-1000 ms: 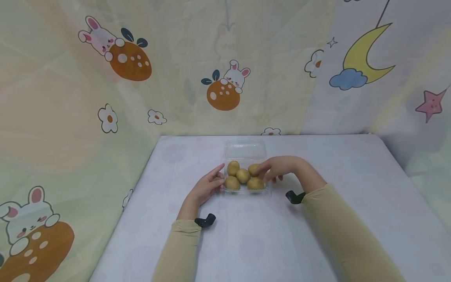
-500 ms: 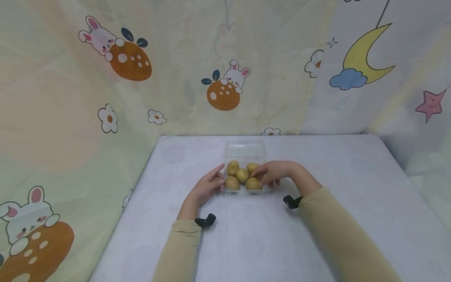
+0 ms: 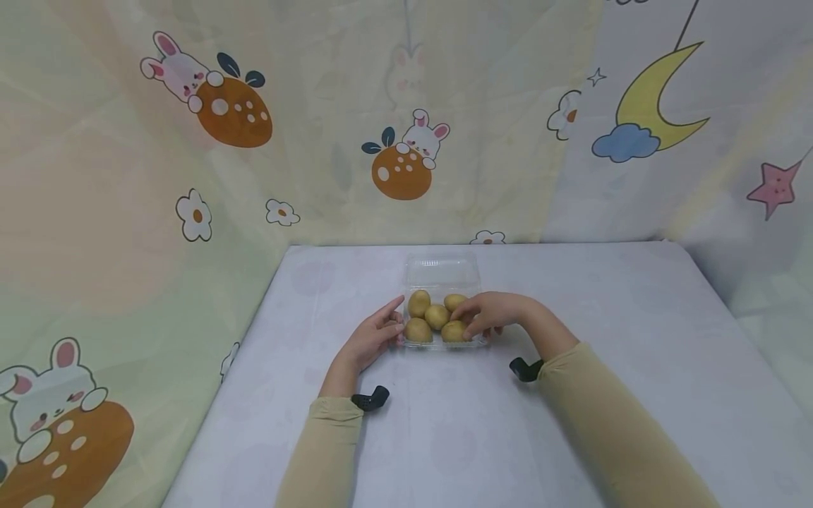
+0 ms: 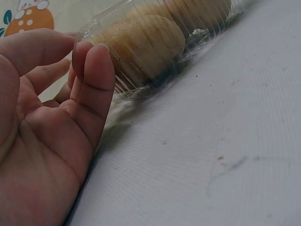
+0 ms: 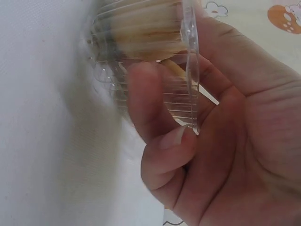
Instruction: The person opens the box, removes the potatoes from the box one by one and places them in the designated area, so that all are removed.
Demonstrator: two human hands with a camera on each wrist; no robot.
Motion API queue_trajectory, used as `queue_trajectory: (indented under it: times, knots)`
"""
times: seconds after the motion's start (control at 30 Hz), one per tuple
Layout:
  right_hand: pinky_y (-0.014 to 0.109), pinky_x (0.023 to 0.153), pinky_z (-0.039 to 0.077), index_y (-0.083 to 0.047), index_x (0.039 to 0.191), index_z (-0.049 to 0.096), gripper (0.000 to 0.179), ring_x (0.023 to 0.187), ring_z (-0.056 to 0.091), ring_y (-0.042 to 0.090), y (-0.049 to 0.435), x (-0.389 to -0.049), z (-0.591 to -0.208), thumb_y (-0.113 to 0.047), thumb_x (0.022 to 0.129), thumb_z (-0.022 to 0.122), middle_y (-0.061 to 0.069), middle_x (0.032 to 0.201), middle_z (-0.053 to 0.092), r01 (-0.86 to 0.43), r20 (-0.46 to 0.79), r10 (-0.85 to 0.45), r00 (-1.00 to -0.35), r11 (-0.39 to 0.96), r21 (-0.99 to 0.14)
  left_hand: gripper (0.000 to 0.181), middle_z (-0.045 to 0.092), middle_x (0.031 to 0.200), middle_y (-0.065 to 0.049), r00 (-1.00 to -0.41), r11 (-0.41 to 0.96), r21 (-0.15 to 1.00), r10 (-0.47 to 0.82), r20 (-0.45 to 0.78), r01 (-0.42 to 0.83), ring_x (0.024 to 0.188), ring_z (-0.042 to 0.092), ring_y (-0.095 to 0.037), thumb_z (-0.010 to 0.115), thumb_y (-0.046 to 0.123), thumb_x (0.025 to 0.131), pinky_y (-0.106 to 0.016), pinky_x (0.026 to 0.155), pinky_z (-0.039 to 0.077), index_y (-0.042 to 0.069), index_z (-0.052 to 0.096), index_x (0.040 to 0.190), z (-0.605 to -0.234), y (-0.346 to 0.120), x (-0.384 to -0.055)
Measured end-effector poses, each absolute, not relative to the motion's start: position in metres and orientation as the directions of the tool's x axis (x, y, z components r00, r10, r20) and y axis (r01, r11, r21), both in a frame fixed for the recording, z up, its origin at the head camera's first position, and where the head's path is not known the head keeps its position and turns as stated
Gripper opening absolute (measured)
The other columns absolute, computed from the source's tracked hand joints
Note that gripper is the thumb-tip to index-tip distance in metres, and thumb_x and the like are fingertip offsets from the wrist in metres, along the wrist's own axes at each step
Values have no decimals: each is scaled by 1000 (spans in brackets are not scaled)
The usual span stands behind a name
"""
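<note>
A clear plastic clamshell box [image 3: 437, 346] stands on the table with its lid [image 3: 442, 271] folded back. Several yellow-brown potatoes [image 3: 437, 317] lie inside it, one in the middle and the others toward the corners. At the box's left side, my left hand [image 3: 373, 334] holds the rim between thumb and fingers; a potato [image 4: 146, 47] shows through the ribbed wall. My right hand [image 3: 498, 312] reaches over the right wall, thumb and index finger around the front-right potato [image 3: 452, 331]. Its other fingers [image 5: 146, 103] stay curled outside the wall.
A pale cloth covers the table [image 3: 438, 437]. Behind it hangs a curtain [image 3: 330, 106] printed with rabbits, flowers and a moon. Black wrist cameras [image 3: 370, 398] sit on both wrists, below tan sleeves [image 3: 324, 451].
My right hand has moved left and slightly toward me, from the box's right edge into it. The front-right potato has shifted left with it. My left hand has stayed at the rim.
</note>
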State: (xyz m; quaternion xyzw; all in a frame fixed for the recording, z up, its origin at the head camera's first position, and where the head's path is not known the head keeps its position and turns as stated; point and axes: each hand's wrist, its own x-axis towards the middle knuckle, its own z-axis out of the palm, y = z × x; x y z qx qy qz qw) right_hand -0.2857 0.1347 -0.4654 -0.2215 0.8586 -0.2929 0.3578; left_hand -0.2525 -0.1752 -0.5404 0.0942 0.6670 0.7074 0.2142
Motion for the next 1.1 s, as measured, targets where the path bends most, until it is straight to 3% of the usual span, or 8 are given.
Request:
queue_trajectory:
  times: [0.43,0.83,1.1]
  knots:
    - [29,53,48,-31,124,66,43,60,61,19,135,-280,-466,-33,83,78,0,104,62,-202,-430,-593,-680,716,-668,66,47,108,-3,-896,-18,983,414,-159,-183,81,55,-14,66,13,93,-27,77,52,32,39,151,-541,-175,-252]
    - [34,59,54,-36,121,67,42,63,65,21,137,-279,-464,-36,81,80,-1,114,62,-218,-388,-582,-714,713,-667,70,47,106,-2,-899,-9,985,411,-152,-170,81,55,-13,67,16,93,-27,77,53,28,35,154,-538,-175,-251]
    - [30,54,51,-37,121,68,41,55,58,18,142,-279,-459,-38,81,80,-5,116,65,-204,-403,-570,-716,723,-660,69,47,104,-1,-892,-17,987,432,-137,-160,81,55,-12,65,15,95,-26,76,53,26,33,155,-539,-175,-252]
